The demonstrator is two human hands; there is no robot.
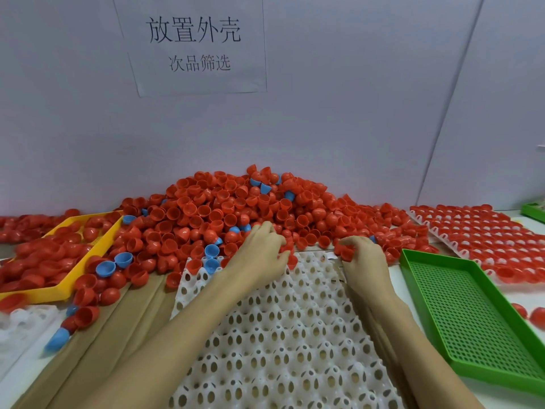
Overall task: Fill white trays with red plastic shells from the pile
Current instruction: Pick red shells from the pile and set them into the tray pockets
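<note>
A large pile of red plastic shells (224,208) lies against the back wall, with a few blue shells mixed in. A white perforated tray (277,335) lies in front of me, its pegs mostly bare; a red shell sits at its far left corner. My left hand (259,255) is at the tray's far edge, its fingers curled round red shells at the foot of the pile. My right hand (362,258) is beside it to the right, fingers curled round red shells at the tray's far right corner.
A yellow tray (88,258) holding red shells lies at the left. An empty green perforated tray (472,317) lies at the right, with a filled white tray (483,234) behind it. Loose blue shells (113,265) lie left of the white tray.
</note>
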